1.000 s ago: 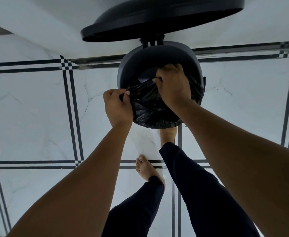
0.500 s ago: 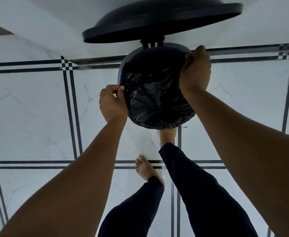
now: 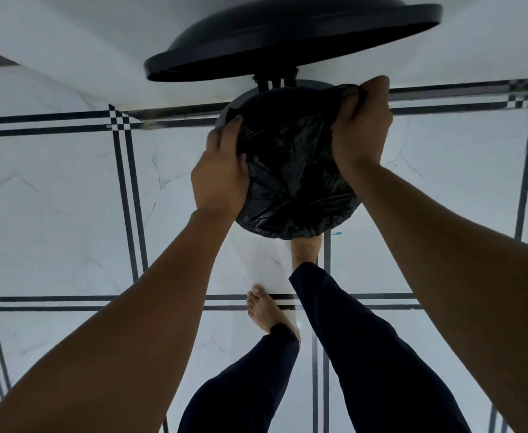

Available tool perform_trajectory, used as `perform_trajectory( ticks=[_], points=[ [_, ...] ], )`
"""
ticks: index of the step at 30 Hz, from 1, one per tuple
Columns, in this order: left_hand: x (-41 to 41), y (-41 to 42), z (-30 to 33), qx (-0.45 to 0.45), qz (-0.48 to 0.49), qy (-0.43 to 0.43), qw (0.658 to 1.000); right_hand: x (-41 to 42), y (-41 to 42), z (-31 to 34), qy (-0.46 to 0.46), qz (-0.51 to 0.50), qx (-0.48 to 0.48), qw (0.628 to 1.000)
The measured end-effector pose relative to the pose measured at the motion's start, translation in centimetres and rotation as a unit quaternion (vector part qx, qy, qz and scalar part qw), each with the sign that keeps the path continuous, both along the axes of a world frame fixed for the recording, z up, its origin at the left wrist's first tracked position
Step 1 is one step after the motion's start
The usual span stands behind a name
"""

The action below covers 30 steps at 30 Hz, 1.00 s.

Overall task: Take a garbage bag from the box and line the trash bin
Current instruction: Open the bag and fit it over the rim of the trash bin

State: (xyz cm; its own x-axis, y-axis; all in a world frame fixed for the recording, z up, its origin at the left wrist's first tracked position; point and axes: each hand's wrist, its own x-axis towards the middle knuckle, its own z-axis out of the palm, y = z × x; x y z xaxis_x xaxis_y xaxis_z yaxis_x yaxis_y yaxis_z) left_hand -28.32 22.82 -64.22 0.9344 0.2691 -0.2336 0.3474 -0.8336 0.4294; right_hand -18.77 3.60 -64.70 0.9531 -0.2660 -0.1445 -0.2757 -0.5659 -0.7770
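Observation:
A round black trash bin (image 3: 225,115) stands on the tiled floor with its lid (image 3: 287,39) swung up behind it. A crinkled black garbage bag (image 3: 294,176) fills the bin's mouth and folds over the near rim. My left hand (image 3: 220,176) grips the bag's edge at the left rim. At the far right of the rim, my right hand (image 3: 362,123) holds a stretched fold of the bag. The box of bags is not in view.
White marble floor tiles (image 3: 53,198) with dark double stripes surround the bin, and a white wall runs behind it. My right foot (image 3: 305,250) is against the bin's base; my left foot (image 3: 267,310) stands just behind it. Dark trousers cover both legs.
My right hand went from the bin's centre to its far right rim, pulling the bag open. My left hand slid up along the left rim. The bag now spreads over more of the opening.

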Motion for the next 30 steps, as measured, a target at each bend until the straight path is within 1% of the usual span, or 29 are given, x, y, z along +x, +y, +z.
perform_trajectory(
  ticks=[1,3,5,8,10,13,15,17,19,21,23,26,30],
  points=[
    [0.5,-0.4,0.0,0.009,-0.038,0.017,0.999,-0.2,0.1,-0.2,0.002,0.005,0.012,1.0],
    [1.5,-1.1,-0.2,0.019,-0.076,0.05,0.996,-0.6,0.1,-0.4,0.015,0.011,0.026,0.999],
    [2.2,-1.5,-0.4,0.02,-0.078,0.075,0.994,-0.8,0.1,-0.3,0.024,0.026,0.03,0.999],
    [3.0,-1.1,-0.6,0.042,-0.056,0.098,0.993,-0.9,-0.1,0.1,0.0,0.071,0.03,0.997],
    [3.3,-0.5,-0.6,0.05,-0.051,0.098,0.993,-0.8,-0.2,0.2,-0.01,0.107,0.02,0.994],
    [3.7,0.1,-0.2,0.032,-0.03,0.075,0.996,-0.7,-0.4,0.2,-0.015,0.178,-0.039,0.983],
    [3.8,0.8,-0.1,0.01,-0.013,0.063,0.998,-0.6,-0.8,-0.1,-0.014,0.209,-0.076,0.975],
    [3.7,1.5,0.0,0.005,-0.013,0.063,0.998,-0.4,-1.3,-0.2,-0.011,0.211,-0.115,0.971],
    [3.5,1.9,0.1,0.007,-0.003,0.056,0.998,-0.1,-1.7,-0.4,-0.013,0.189,-0.152,0.97],
    [3.7,1.9,0.3,-0.007,0.043,0.045,0.998,0.3,-2.0,-0.5,-0.012,0.151,-0.166,0.974],
    [4.1,1.8,0.4,-0.051,0.133,0.038,0.989,0.8,-2.1,-0.6,-0.006,0.115,-0.161,0.98],
    [4.6,2.0,0.0,-0.147,0.278,0.034,0.948,1.4,-1.6,-0.8,0.006,0.098,-0.138,0.986],
    [5.1,2.1,0.0,-0.191,0.37,0.008,0.909,2.3,-0.9,-1.1,0.024,0.09,-0.112,0.989]
  ],
)
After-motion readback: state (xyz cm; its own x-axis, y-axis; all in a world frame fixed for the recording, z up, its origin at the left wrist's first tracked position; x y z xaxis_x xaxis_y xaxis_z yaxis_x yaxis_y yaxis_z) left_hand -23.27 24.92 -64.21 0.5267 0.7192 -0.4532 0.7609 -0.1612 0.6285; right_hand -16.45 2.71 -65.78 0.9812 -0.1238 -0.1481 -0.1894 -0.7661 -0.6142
